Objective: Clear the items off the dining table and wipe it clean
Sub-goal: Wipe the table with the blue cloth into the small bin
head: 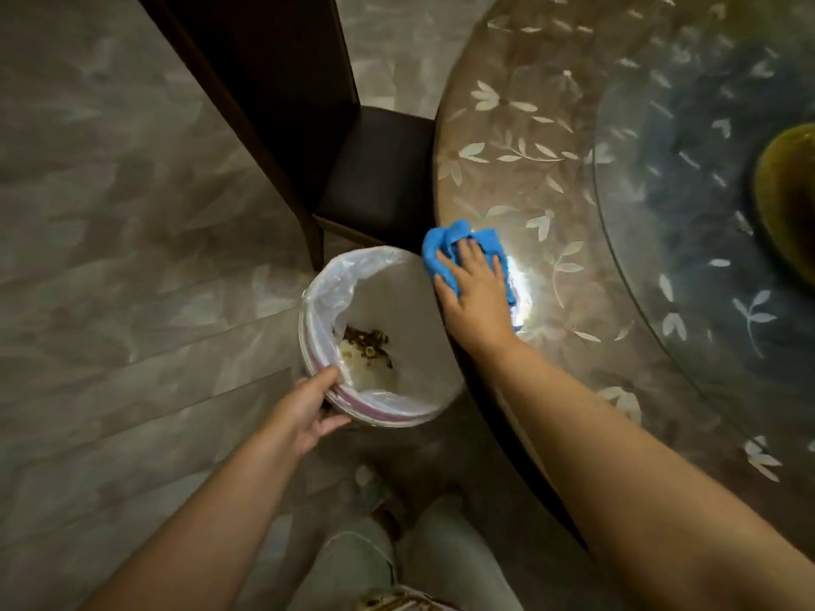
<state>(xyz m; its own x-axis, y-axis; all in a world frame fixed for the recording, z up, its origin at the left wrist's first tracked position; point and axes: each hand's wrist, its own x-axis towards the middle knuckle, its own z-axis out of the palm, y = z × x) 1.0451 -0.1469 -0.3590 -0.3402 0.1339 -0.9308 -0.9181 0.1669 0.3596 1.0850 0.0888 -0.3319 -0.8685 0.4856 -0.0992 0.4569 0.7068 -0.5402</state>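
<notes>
Wiping at the near edge of the round worktop, centre of frame. Right hand flat on a bunched blue cloth, fingers spread and pressing down rather than clamped, cloth right at the rim and partly overhanging it. Left hand, lower centre-left, gripping the rim of a small lined waste bin, thumb over the lip and fingers closed beneath it. Bin tucked tight against the worktop's edge, directly below the cloth: placed there, by the look of it, to catch whatever gets swept off. Brown scraps and something pale, possibly rice, already lying at the bottom of the liner. Glass turntable at right, with a blurred dark yellowish object at the far right edge, too smeared to name. Dark chair pushed in, upper centre. Wiped patch shining under glare beside the cloth. Clearing seemingly well along; wiping under way.
</notes>
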